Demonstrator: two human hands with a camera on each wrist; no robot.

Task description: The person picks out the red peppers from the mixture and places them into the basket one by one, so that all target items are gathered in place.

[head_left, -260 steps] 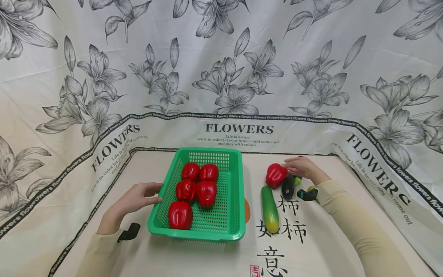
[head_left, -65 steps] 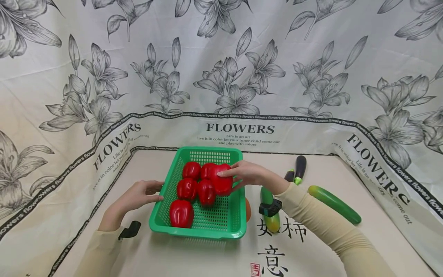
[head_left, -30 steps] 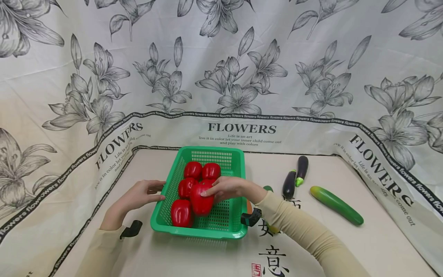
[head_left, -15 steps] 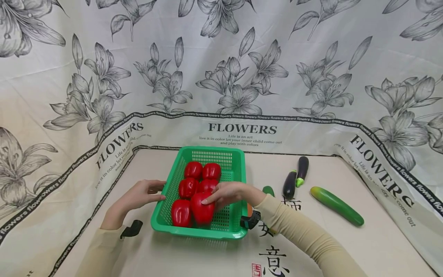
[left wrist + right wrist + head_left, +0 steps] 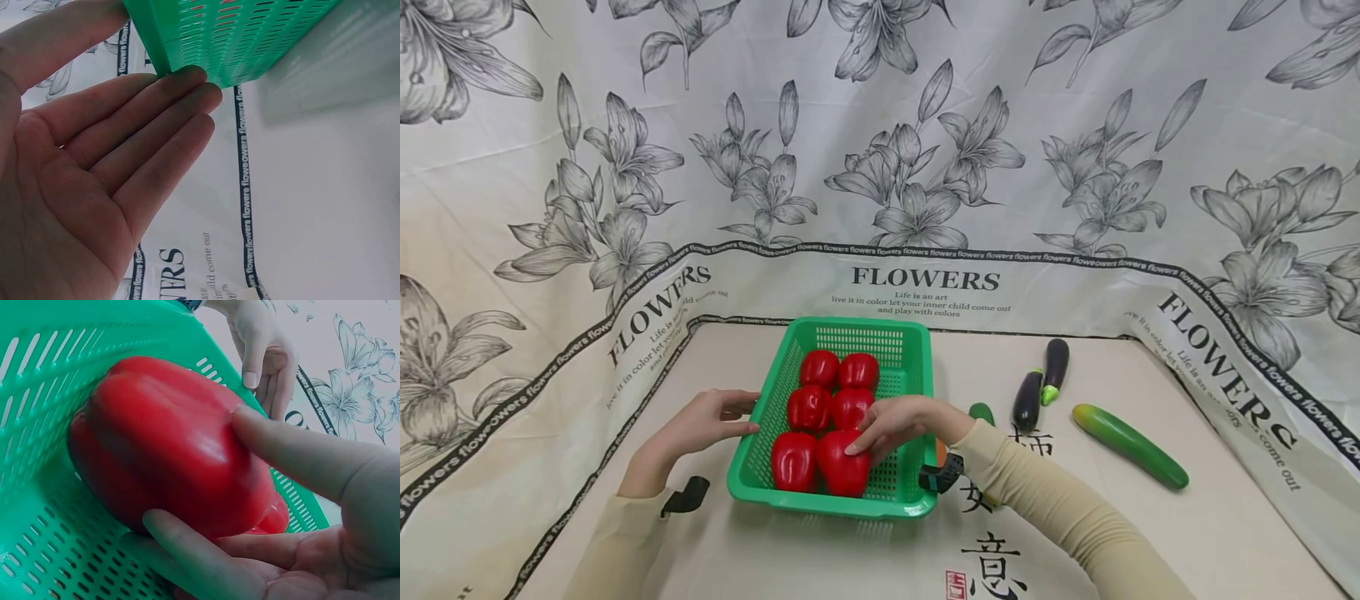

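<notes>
My right hand (image 5: pixel 895 427) holds a red bell pepper (image 5: pixel 843 463) at the near end of the green basket (image 5: pixel 831 506), thumb on one side and fingers on the other. In the right wrist view this bell pepper (image 5: pixel 169 444) fills the middle, low between the basket walls. Several more red bell peppers (image 5: pixel 808 407) lie in the basket in two columns. At the basket's left side, my left hand (image 5: pixel 703 425) touches the rim. The left wrist view shows its fingers (image 5: pixel 156 156) mostly straight, with the tips against or just under the basket wall (image 5: pixel 231 37).
Two eggplants (image 5: pixel 1027 400) lie right of the basket, a green-yellow cucumber-like vegetable (image 5: pixel 1131 446) farther right. Another green one (image 5: pixel 981 412) is mostly hidden behind my right arm. An orange round thing (image 5: pixel 941 452) shows beside the basket. A flower-print curtain (image 5: pixel 917 167) surrounds the table.
My right hand has brought the red bell pepper from the table's right side into the basket, then toward its near end and lower. One eggplant and the cucumber-like vegetable lie uncovered. My left hand stays at the rim.
</notes>
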